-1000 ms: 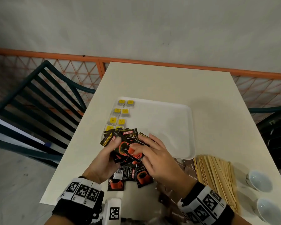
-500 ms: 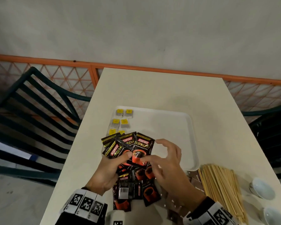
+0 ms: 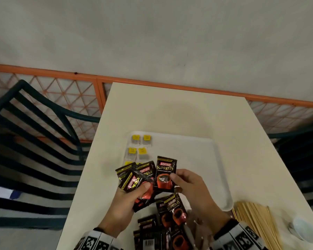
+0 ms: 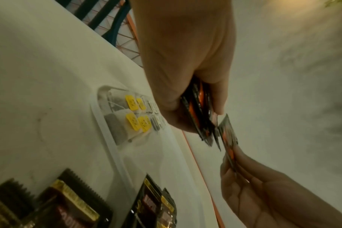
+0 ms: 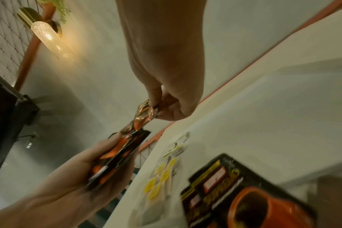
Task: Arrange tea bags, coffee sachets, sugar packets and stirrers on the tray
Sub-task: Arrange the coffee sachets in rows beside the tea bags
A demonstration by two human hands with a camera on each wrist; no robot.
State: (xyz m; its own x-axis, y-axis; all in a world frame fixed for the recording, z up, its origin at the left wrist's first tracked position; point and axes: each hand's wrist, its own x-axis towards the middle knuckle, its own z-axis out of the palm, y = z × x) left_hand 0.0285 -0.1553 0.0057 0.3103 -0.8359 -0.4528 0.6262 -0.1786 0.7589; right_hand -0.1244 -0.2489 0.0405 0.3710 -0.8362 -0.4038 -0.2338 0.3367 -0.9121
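My left hand (image 3: 132, 197) grips a fanned stack of black and orange coffee sachets (image 3: 134, 179) above the tray's near left corner. Beside it, my right hand (image 3: 186, 183) pinches a single coffee sachet (image 3: 165, 175) upright between thumb and fingers; the left wrist view shows that single sachet (image 4: 227, 138) edge-on beside the stack (image 4: 201, 117). The white tray (image 3: 202, 159) holds several yellow-tagged tea bags (image 3: 142, 147) along its left side. More coffee sachets (image 3: 170, 213) lie loose on the table below my hands. Wooden stirrers (image 3: 255, 224) lie in a pile right of the tray.
The cream table (image 3: 179, 109) stands against an orange lattice railing (image 3: 61, 98). Dark green slatted chairs (image 3: 31, 141) flank it on both sides. A small white cup (image 3: 304, 228) sits at the table's right edge near the stirrers. A lit wall lamp (image 5: 45, 34) hangs on the wall.
Both hands lifted off the loose pile. My right hand drew one sachet out of the left hand's fan and now holds it apart and upright. The head view tilted upward.
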